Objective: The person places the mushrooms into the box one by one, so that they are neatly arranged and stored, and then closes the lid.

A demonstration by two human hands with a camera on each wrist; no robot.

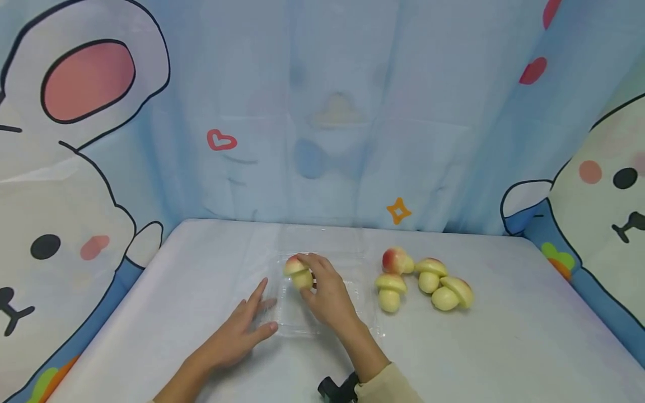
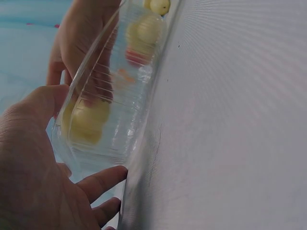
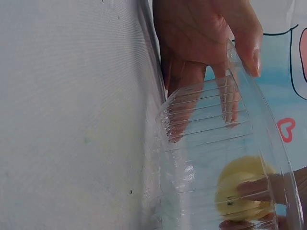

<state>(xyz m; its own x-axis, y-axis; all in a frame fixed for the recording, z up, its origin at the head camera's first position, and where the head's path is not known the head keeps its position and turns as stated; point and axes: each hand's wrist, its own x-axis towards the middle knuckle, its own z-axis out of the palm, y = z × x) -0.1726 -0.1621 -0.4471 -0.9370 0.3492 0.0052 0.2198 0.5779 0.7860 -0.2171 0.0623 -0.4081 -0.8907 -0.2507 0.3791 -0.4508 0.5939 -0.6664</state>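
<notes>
A clear plastic tray (image 1: pixel 297 329) lies on the white table in the head view. My right hand (image 1: pixel 304 277) reaches into it and pinches a yellow mushroom toy (image 1: pixel 296 267) with a reddish cap, held upright over the tray's floor. My left hand (image 1: pixel 249 322) lies flat on the table with straight fingers, touching the tray's left side. In the left wrist view that hand (image 2: pixel 33 158) sits against the tray (image 2: pixel 120 139), and the mushroom (image 2: pixel 86 122) shows blurred through the plastic. In the right wrist view the mushroom (image 3: pixel 240 187) appears through the ribbed tray wall (image 3: pixel 206 139), with the left hand (image 3: pixel 201 33) behind it.
Several more mushroom toys (image 1: pixel 428 282) lie in a loose group on the table just right of the tray. A cartoon-printed blue cloth (image 1: pixel 322 112) hangs behind and along both sides of the table. A black wrist mount (image 1: pixel 337 389) shows at the bottom edge.
</notes>
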